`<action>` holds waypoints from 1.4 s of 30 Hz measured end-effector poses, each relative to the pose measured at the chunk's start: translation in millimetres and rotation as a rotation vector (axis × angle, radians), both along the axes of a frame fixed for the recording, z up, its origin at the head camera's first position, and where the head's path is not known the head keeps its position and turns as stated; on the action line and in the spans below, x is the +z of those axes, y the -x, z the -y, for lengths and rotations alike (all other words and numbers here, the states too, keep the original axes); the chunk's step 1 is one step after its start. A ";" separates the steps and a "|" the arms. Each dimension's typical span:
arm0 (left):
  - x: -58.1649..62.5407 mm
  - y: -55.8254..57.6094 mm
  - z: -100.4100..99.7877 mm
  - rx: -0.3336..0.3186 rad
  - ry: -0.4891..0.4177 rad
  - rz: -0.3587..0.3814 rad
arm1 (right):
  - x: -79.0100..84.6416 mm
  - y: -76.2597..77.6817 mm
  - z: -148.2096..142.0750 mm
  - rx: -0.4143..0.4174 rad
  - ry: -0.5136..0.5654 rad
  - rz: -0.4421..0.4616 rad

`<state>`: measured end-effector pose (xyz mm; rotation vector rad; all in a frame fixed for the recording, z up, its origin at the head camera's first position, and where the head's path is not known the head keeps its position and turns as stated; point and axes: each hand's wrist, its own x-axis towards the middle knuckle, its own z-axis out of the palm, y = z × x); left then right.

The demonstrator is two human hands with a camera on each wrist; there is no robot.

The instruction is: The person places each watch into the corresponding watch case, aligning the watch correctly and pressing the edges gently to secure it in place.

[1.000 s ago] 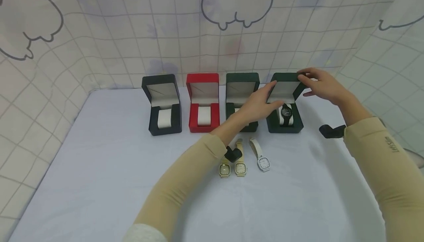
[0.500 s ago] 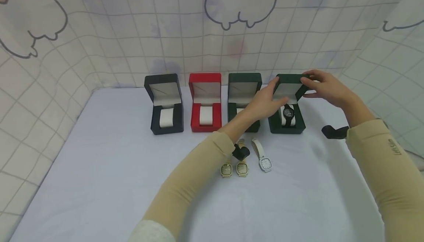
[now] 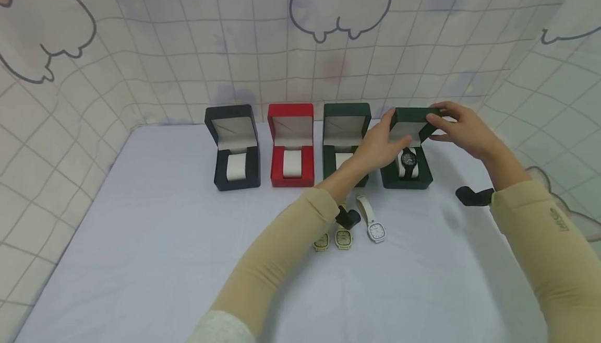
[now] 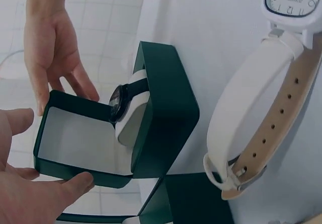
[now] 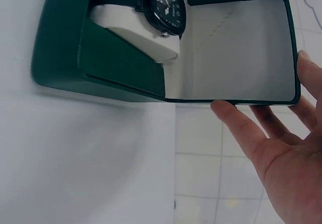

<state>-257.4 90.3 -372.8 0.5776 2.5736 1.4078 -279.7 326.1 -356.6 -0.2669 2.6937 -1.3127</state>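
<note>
A green watch box [image 3: 387, 178] stands opened at the right end of a row of boxes. A black watch [image 5: 163, 7] is wrapped round its white cushion [image 5: 146, 38]. My left hand [image 3: 377, 143] holds the left side of the box's lid [image 4: 80, 138], fingers at its outer edge and thumb along its side. At the lid's right corner, my right hand [image 3: 465, 128] grips the edge with thumb and fingers. The white watch [image 3: 375, 231] lies in front of the boxes, beside two gold-coloured watches [image 3: 343, 238], which my left sleeve partly hides.
To the left stand a second green box [image 3: 347, 110], a red box [image 3: 292, 181] and a dark box [image 3: 237, 184], all opened with white cushions inside. A patterned cloth [image 3: 272, 61] hangs behind the white table [image 3: 141, 228].
Both hands stay on the right green box's lid, which has tipped slightly forward. My left forearm has shifted a little right, covering more of the gold-coloured watches.
</note>
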 end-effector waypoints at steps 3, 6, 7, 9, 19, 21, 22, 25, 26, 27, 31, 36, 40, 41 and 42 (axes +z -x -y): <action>-0.7 -0.3 -2.0 0.015 -0.007 -0.001 | -2.2 -1.5 0.7 -0.013 0.035 -0.002; -1.8 -1.0 -3.5 0.027 -0.018 -0.003 | -4.9 -2.4 0.7 -0.020 0.051 -0.009; -2.2 -1.2 -3.9 0.030 -0.021 -0.005 | -5.8 -3.0 0.6 -0.022 0.050 -0.015; -3.4 -1.4 -4.9 0.034 -0.028 -0.009 | -7.4 -4.9 0.4 -0.029 0.045 -0.027; -10.6 3.4 -7.8 0.043 -0.053 -0.051 | -15.4 -12.4 1.5 -0.034 0.126 -0.078; -11.4 4.0 -7.9 0.042 -0.058 -0.066 | -15.5 -13.9 1.0 -0.030 0.130 -0.078; -11.7 4.3 -8.0 0.044 -0.062 -0.071 | -15.3 -14.9 0.6 -0.029 0.131 -0.075; -12.9 5.5 -8.6 0.057 -0.068 -0.092 | -14.3 -18.4 -0.3 -0.014 0.130 -0.058; -13.1 5.7 -8.7 0.062 -0.065 -0.100 | -14.2 -19.2 -0.5 -0.008 0.131 -0.052; -13.4 6.0 -8.9 0.068 -0.067 -0.106 | -14.1 -20.2 -0.8 -0.003 0.130 -0.048; -13.9 7.3 -8.5 0.079 -0.061 -0.133 | -13.6 -22.3 -0.4 0.016 0.117 -0.035; -10.2 7.4 -9.1 0.076 -0.029 -0.127 | -10.3 -25.1 -3.0 0.035 0.047 -0.039; -5.6 8.0 -8.7 0.049 0.006 -0.099 | -5.6 -27.1 -5.0 0.050 -0.038 -0.044; -4.8 8.5 -8.6 0.040 0.016 -0.098 | -4.4 -27.6 -5.2 0.051 -0.052 -0.039; -4.1 8.8 -8.4 0.028 0.027 -0.099 | -3.4 -28.2 -5.4 0.051 -0.063 -0.032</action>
